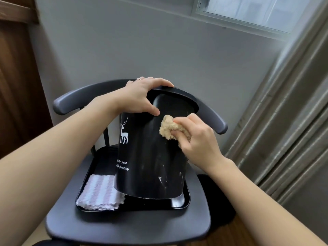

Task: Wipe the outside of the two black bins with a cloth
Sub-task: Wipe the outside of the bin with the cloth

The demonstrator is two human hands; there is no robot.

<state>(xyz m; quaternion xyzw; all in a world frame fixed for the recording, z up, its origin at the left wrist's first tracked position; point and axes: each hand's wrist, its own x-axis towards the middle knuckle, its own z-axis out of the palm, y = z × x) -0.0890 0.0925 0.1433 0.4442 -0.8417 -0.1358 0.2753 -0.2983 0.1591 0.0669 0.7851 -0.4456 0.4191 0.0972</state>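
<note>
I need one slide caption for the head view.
Left hand steadies black bin; right hand wipes with tan cloth.

dark chair [124, 226], black tray [184, 201], striped towel [99, 194], curtain [292, 121]

I sat facing a dark grey chair [127, 221] with a curved backrest, set against a plain grey wall [142, 47]. Above the chair to the right ran a window [257, 9] letting in pale daylight, grey-beige curtains [292, 121] hung right of it, and brown wooden panelling [16, 77] stood left.
</note>
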